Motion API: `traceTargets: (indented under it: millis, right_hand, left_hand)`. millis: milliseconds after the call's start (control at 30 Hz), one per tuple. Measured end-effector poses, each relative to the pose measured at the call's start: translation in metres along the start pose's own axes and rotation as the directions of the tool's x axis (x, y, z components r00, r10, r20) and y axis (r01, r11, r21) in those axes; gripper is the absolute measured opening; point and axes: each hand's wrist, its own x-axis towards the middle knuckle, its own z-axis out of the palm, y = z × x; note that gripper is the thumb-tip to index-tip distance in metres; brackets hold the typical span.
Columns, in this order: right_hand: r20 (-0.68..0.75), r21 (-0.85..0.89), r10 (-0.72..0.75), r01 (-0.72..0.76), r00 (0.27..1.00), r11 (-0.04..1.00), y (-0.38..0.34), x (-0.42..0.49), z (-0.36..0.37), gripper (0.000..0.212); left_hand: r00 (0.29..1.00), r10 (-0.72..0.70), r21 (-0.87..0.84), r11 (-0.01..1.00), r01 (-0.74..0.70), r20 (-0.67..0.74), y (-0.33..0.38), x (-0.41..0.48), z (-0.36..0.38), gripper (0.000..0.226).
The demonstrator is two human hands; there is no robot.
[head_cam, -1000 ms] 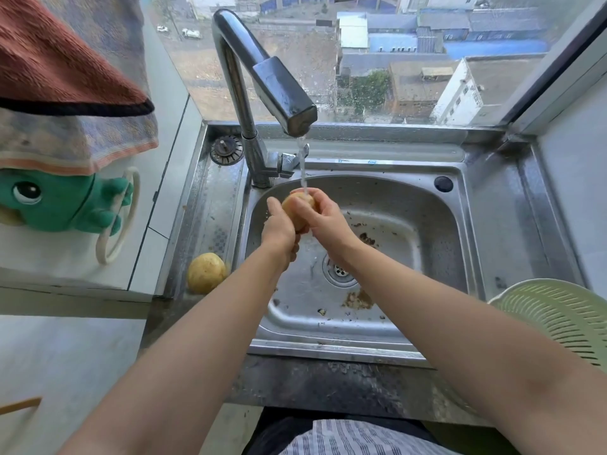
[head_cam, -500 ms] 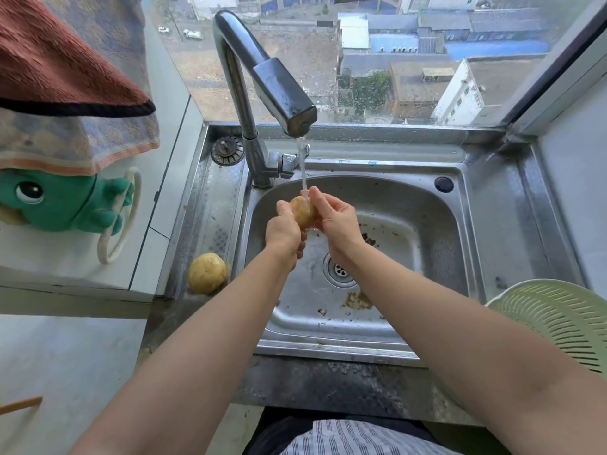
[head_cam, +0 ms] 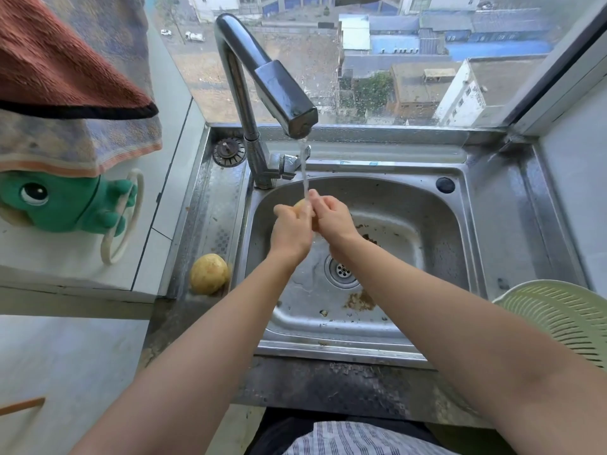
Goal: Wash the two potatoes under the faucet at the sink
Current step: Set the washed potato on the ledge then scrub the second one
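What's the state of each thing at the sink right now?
Faucet: on, water running.
Held potato: under the stream, gripped by both hands.
Left hand: shut on it.
Right hand: shut on it.
Second potato: resting on the sink ledge, untouched.
Drain: unplugged.
Strainer plug: out, beside the faucet.

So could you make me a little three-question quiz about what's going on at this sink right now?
1. True or false: water is running from the faucet onto the potato held between the left hand and the right hand.
2. Where is the second potato? A) in the green colander B) on the sink's left ledge C) over the drain
3. Fill in: the green frog toy sits to the ______ of the sink.

Key: 1 true; 2 B; 3 left
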Motion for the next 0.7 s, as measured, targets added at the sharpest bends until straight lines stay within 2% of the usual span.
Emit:
traceTargets:
  millis: [67,133,200,267,333,400,433,467,567,633,700]
  right_hand:
    - [-0.092,0.005,0.052,-0.052,0.994,0.999,0.001,0.002,0.001,0.049]
    - [-0.076,0.016,0.084,-0.083,0.994,0.996,0.0,0.001,-0.002,0.052]
    - [-0.012,0.054,0.12,-0.119,0.993,0.991,-0.004,-0.003,-0.008,0.049]
    - [0.03,0.048,0.189,-0.19,0.982,0.981,-0.008,-0.007,-0.014,0.049]
    - [0.06,0.033,0.272,-0.274,0.96,0.961,-0.01,-0.013,-0.013,0.047]
    - [0.127,0.089,0.342,-0.355,0.931,0.931,-0.013,-0.018,-0.006,0.047]
    - [0.161,0.112,0.361,-0.38,0.919,0.918,-0.015,-0.019,-0.002,0.049]
    - [0.192,0.118,0.37,-0.395,0.909,0.911,-0.017,-0.02,0.002,0.051]
    - [0.26,0.037,0.368,-0.39,0.893,0.92,-0.023,-0.019,0.008,0.054]
    - [0.281,-0.042,0.342,-0.345,0.897,0.938,-0.023,-0.018,0.007,0.065]
    - [0.298,-0.017,0.293,-0.302,0.909,0.953,-0.021,-0.016,0.004,0.059]
  left_hand:
    - [0.991,0.134,0.179,0.974,-0.135,0.018,0.006,-0.004,0.0,0.054]
    - [0.969,0.245,0.331,0.918,-0.219,-0.04,0.008,-0.005,0.0,0.036]
    - [0.928,0.357,0.446,0.852,-0.276,-0.107,0.004,-0.005,-0.004,0.036]
    - [0.91,0.394,0.456,0.838,-0.298,-0.13,0.0,0.001,-0.005,0.035]
    - [0.927,0.356,0.289,0.905,-0.311,-0.119,-0.001,0.004,-0.002,0.032]
    - [0.98,0.196,-0.129,0.972,-0.198,-0.029,0.005,0.003,-0.001,0.032]
    - [0.994,0.101,-0.334,0.939,-0.079,0.05,0.008,0.003,-0.003,0.031]
    - [0.995,0.039,-0.456,0.89,0.007,0.091,0.008,0.004,-0.006,0.03]
    - [0.993,-0.045,-0.481,0.872,0.093,0.111,0.003,0.008,-0.017,0.028]
    - [0.99,-0.101,-0.451,0.883,0.133,0.094,0.001,0.01,-0.017,0.042]
    - [0.984,-0.17,-0.377,0.909,0.178,0.055,-0.003,0.016,-0.009,0.057]
